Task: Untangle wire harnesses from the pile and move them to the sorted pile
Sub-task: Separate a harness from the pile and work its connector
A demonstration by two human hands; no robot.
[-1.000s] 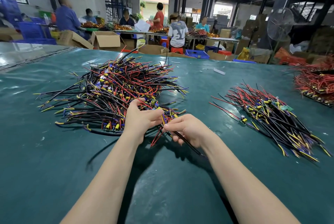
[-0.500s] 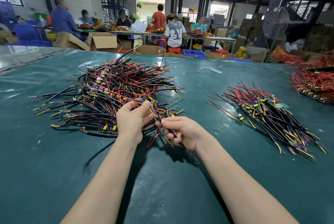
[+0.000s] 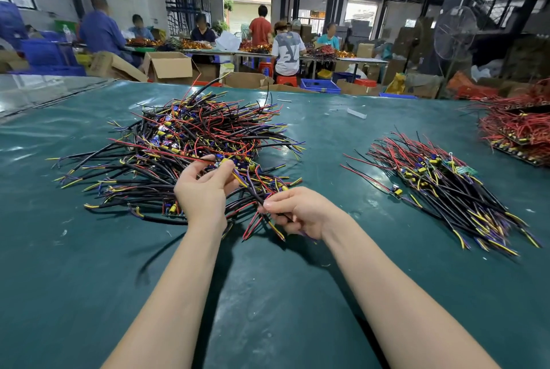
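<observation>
At the near edge of the tangled pile [image 3: 184,142], my left hand [image 3: 205,191] pinches one wire harness [image 3: 253,193] near its yellow part, and my right hand [image 3: 302,214] pinches its black cable. Light and floppy, I judge; better to grip the sheathed cable than the thin leads, which could snag.

Left hand [image 3: 202,193] covers the near edge of the tangled pile [image 3: 184,142], so the wires under its palm can't be seen. Right hand [image 3: 300,211]: the black wire [image 3: 256,194] goes behind the curled fingers [image 3: 276,205], its lower run hidden. Left arm [image 3: 166,294] and right arm [image 3: 395,294], both cut by the bottom edge. Far right, the red heap [image 3: 518,127] runs off the side. That white scrap [image 3: 356,113] on the counter [image 3: 268,294] is too small to name.
</observation>
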